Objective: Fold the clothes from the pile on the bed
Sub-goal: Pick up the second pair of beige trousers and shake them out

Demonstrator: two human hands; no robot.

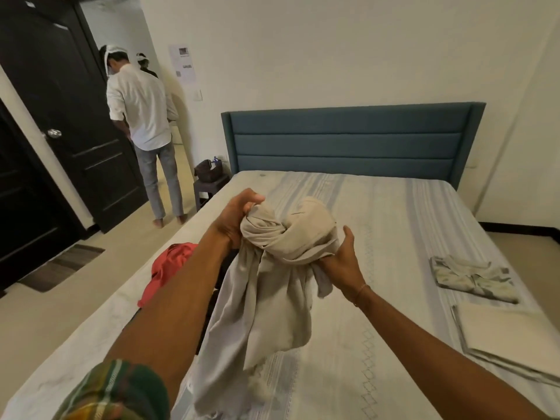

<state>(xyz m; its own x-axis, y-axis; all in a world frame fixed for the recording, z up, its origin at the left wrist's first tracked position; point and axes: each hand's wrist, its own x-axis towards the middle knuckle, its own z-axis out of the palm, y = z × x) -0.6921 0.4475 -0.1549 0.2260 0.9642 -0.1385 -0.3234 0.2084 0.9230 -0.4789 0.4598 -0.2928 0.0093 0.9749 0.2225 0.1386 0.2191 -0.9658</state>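
While bunched, beige garment (281, 237) in both hands' grip.

Two hands are in view, the left hand (235, 218) and the right hand (344, 262), both gripping one crumpled beige garment (272, 268) above one bed (378, 207). At about 9 o'clock from it lies one red garment (169, 265), with something dark beside it, too hidden to count. At 3 o'clock lie two folded pieces: one patterned folded garment (472, 278) and one plain cream folded cloth (509, 344). At 11 o'clock stand two people (142, 110) by one dark door (60, 116).
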